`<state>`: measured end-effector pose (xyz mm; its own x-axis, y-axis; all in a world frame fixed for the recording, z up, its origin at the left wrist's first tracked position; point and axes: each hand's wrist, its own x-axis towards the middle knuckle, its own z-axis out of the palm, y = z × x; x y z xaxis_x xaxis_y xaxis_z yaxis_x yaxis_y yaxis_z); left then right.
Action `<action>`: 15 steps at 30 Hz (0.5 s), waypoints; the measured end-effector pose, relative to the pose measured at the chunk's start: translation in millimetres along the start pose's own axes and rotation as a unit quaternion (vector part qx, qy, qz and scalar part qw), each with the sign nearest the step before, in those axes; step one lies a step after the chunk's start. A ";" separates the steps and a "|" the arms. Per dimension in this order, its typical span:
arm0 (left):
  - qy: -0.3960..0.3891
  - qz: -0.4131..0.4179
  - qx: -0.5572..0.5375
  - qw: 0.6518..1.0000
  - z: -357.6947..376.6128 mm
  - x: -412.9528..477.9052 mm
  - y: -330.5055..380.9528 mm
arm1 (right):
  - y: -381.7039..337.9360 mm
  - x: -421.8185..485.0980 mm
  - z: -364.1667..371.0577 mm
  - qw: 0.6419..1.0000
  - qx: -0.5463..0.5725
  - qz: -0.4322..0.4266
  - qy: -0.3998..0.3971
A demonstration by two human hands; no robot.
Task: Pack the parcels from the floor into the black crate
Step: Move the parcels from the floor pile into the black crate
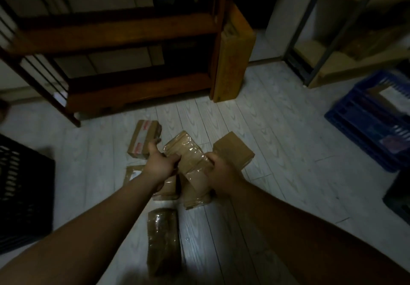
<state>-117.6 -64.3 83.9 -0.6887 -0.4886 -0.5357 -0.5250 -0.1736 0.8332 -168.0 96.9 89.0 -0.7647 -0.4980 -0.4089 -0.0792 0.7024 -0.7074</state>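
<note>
Several brown parcels lie on the pale plank floor. A long taped parcel sits between my hands: my left hand grips its left edge and my right hand grips its right side. A parcel with red-and-white tape lies behind my left hand, and a plain box behind my right. Another wrapped parcel lies close to me, between my forearms. The black crate stands at the left edge, partly cut off.
A dark wooden shelf unit stands at the back, with a tall cardboard box leaning beside it. A blue crate sits at the right, a metal rack behind it. A dark crate corner shows at far right.
</note>
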 end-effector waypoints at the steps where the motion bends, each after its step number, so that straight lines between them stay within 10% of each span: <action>1: -0.013 0.015 0.000 1.000 -10.7 -20.2 27.1 | -28.6 -11.4 -17.8 1.000 -0.018 -0.009 0.001; 9: 0.000 -0.031 -0.021 0.999 -102.6 -173.0 237.0 | -239.9 -131.3 -147.8 0.953 -0.253 -0.155 0.055; 15: -0.025 0.042 -0.089 0.995 -167.4 -270.5 328.2 | -352.1 -197.0 -202.5 0.985 -0.003 -0.085 0.147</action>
<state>-20.0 -132.2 525.1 -0.7533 -0.4648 -0.4653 -0.3703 -0.2848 0.8842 -119.0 50.7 535.4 -0.8924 -0.4403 -0.0989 -0.2258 0.6254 -0.7469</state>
